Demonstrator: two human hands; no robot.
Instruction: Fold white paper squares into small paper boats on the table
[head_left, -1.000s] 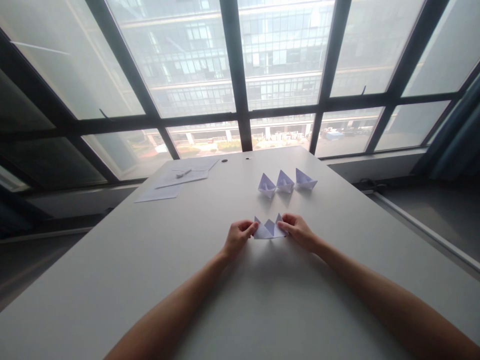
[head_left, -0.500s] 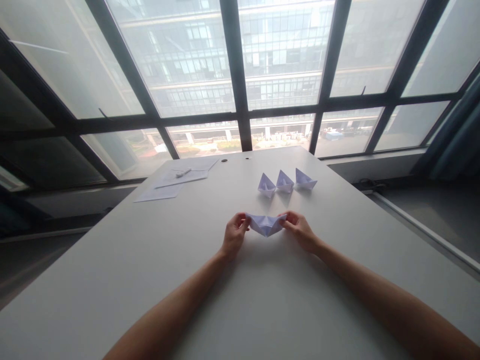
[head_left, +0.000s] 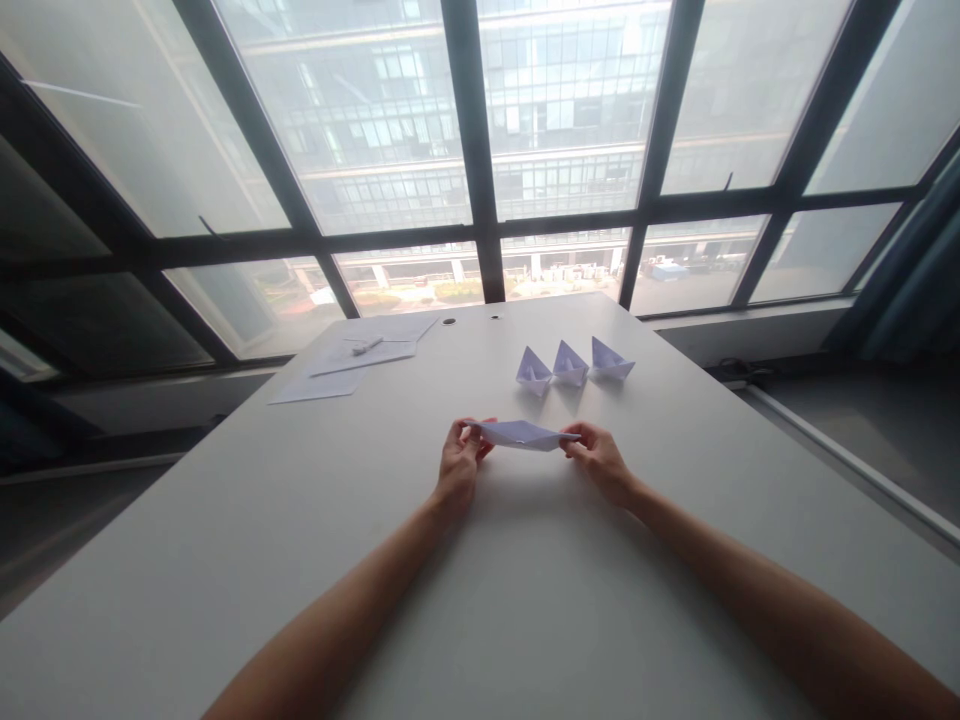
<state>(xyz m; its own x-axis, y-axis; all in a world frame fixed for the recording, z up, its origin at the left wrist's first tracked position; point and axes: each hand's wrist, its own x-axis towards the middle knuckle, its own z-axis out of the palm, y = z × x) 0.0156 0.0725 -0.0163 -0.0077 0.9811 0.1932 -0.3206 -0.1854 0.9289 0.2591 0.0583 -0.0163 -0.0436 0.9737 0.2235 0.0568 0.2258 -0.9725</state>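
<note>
A folded white paper boat (head_left: 523,434), long and narrow in shape, is stretched between my two hands just above the table. My left hand (head_left: 460,460) pinches its left tip between thumb and fingers. At the opposite tip, my right hand (head_left: 598,462) is closed on the paper in the same way. Beyond my hands stand three finished paper boats in a row: a left one (head_left: 533,373), a middle one (head_left: 570,366) and a right one (head_left: 610,361), each with a pointed peak.
The white table (head_left: 360,490) runs up to a dark-framed window (head_left: 484,150). Flat paper sheets (head_left: 330,385) lie at the far left, with a small white object (head_left: 367,346) on top. A round hole (head_left: 448,321) shows near the table's far edge.
The paper between my hands has been pulled from a V-shaped fold with a dipped middle into a longer, flatter form. My left hand has shifted left; the right has hardly moved.
</note>
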